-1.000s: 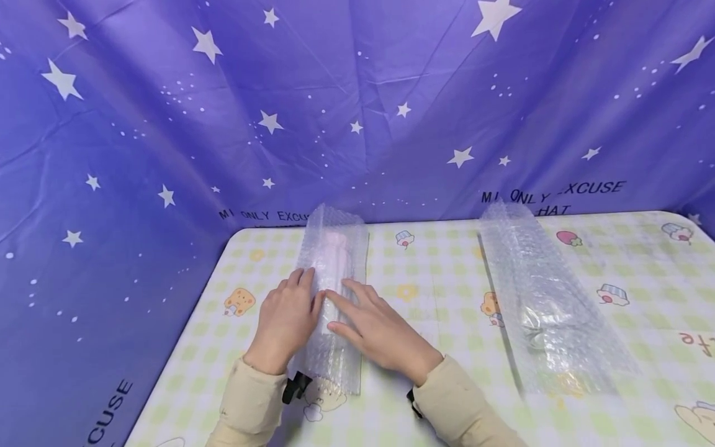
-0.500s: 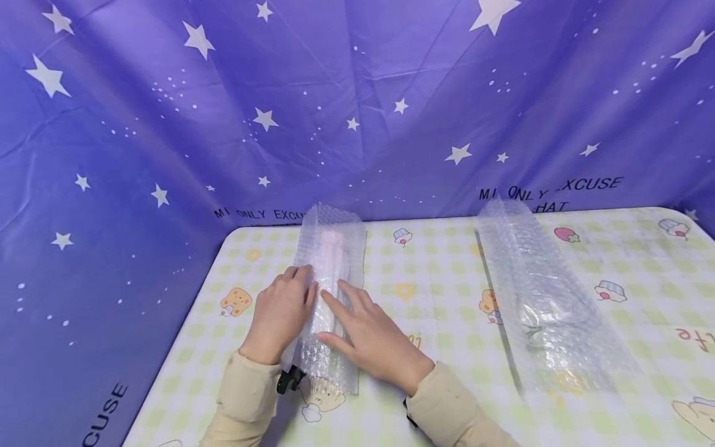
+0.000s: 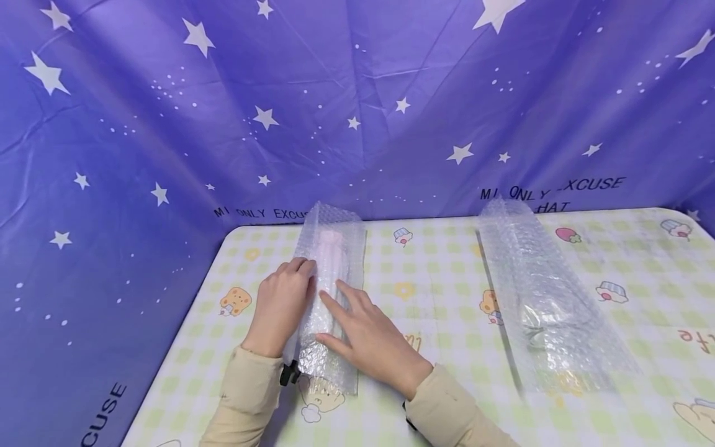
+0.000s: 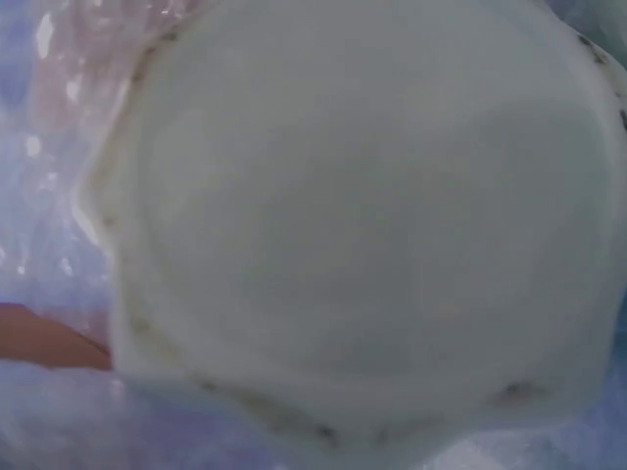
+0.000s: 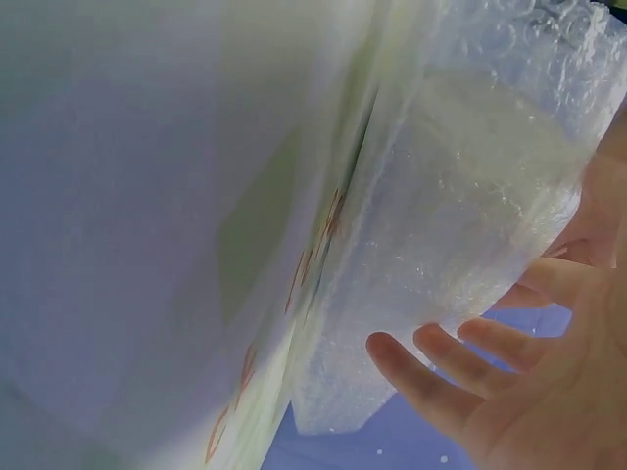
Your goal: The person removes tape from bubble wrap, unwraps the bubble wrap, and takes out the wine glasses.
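A clear bubble wrap pouch (image 3: 354,239) lies lengthwise on the table, and a long pink-and-white object (image 3: 332,248) shows through it. My left hand (image 3: 280,310) grips the pouch's left side with bent fingers. Across its right half rests my right hand (image 3: 375,338), fingers straight and spread over the plastic. The right wrist view has these right fingers (image 5: 421,387) lying along the bubble wrap (image 5: 451,215). A pale round face with a scalloped rim (image 4: 372,225) fills the left wrist view; one fingertip (image 4: 54,338) shows beside it.
Another bubble wrap piece (image 3: 550,304) lies flat to the right on the checked tablecloth (image 3: 441,273). A purple star-printed curtain (image 3: 357,93) hangs right behind the table's back edge.
My left fingers have shifted slightly up the pouch and bent more at its edge. My right hand has slid slightly left and down in view. The pouch stays in place.
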The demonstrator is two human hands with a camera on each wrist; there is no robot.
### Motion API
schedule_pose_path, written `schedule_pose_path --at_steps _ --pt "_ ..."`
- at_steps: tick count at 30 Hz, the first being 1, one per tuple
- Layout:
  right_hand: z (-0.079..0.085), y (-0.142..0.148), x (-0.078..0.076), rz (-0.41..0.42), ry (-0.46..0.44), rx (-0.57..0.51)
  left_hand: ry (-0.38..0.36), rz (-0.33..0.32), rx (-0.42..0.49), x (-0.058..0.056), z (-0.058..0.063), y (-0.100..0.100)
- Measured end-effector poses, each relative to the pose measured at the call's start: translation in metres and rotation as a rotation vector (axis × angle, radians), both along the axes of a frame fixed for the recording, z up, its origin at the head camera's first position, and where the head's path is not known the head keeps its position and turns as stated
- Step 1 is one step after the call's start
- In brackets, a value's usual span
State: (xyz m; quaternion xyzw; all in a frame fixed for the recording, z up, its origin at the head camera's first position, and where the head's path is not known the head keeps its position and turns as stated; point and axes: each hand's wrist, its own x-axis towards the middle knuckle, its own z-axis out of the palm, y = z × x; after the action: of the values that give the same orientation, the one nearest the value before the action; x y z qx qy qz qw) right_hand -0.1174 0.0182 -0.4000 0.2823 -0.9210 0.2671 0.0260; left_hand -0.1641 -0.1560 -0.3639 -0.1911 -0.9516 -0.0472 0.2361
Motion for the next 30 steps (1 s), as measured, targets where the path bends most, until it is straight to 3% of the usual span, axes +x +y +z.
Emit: schedule_pose_path --at_steps 10,26,30 --pt "0.002 -0.001 0.001 -0.002 0.059 0.023 -0.005 -0.041 0.008 -0.001 0.001 0.001" --pt "0.0 -0.007 0.003 -0.007 0.165 0.057 0.065 -0.107 0.048 -0.008 -0.008 -0.004" --pt "0.0 -0.006 0.003 -0.002 0.189 0.05 0.065 -0.127 0.099 -0.01 -0.009 -0.005"
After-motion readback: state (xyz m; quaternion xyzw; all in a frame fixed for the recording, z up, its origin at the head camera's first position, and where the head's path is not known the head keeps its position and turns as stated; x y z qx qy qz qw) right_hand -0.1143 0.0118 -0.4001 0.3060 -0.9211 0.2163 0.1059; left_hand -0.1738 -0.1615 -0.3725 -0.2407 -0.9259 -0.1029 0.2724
